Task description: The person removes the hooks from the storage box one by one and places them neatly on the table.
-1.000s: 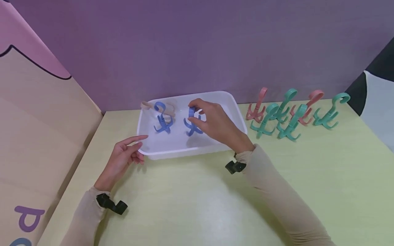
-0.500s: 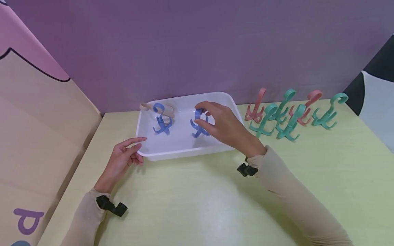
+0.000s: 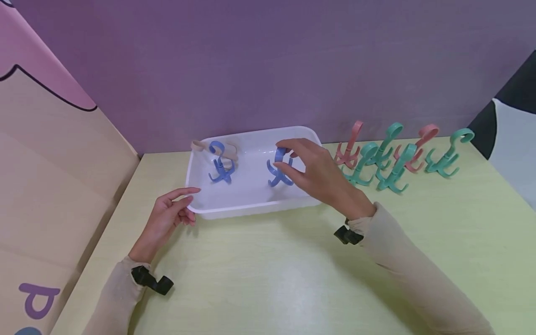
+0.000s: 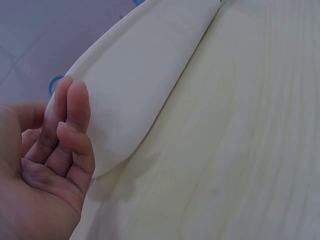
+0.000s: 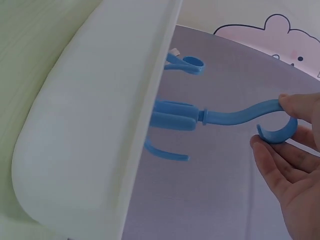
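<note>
My right hand (image 3: 324, 174) pinches the curled top of a blue rotating four-claw hook (image 3: 279, 173) between thumb and fingers, over the right half of the white tray (image 3: 234, 211). In the right wrist view, the blue hook's claws (image 5: 175, 116) are partly hidden behind the tray wall. A second blue hook (image 3: 222, 170) stands upright at the tray's left. Behind it lies a beige hook (image 3: 228, 151), its curl over the rim. My left hand (image 3: 167, 214) holds the tray's front left corner, fingertips against the outer wall (image 4: 130, 85) in the left wrist view.
To the tray's right stand several green hooks (image 3: 393, 174) and two pink hooks (image 3: 349, 149) in a loose group. A purple panel (image 3: 268, 70) rises behind the light table (image 3: 251, 279), and a printed panel (image 3: 54, 186) lines the left side.
My right hand has shifted right inside the tray, carrying the pinched blue hook away from the other blue hook. The left hand stays at the tray corner.
</note>
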### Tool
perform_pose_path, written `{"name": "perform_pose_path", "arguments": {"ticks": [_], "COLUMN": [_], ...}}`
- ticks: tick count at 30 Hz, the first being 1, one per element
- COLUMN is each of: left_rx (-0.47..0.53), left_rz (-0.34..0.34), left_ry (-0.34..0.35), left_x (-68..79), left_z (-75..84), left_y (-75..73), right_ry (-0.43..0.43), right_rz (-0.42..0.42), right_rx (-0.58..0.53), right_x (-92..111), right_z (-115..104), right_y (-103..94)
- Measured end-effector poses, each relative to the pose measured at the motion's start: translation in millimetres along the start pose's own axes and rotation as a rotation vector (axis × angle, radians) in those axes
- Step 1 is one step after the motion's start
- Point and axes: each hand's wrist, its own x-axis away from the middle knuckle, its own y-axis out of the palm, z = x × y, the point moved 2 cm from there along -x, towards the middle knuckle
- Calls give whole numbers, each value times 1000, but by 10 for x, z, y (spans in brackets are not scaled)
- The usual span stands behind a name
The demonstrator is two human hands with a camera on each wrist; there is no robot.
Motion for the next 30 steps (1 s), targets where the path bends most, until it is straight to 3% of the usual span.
{"name": "perform_pose_path", "arguments": {"ticks": [11, 30], "left_rx": [27, 11], "left_rz": [-29, -4], "left_ry": [4, 1], "left_x": [-6, -5], "left_z": [-17, -22], "left_y": [-14, -9], "right_ry": [-59, -10], "right_rz": [110, 92], "right_rx": [94, 164], "right_x": [91, 322], "right_z": [3, 11], "right_y": [-279, -698]}}
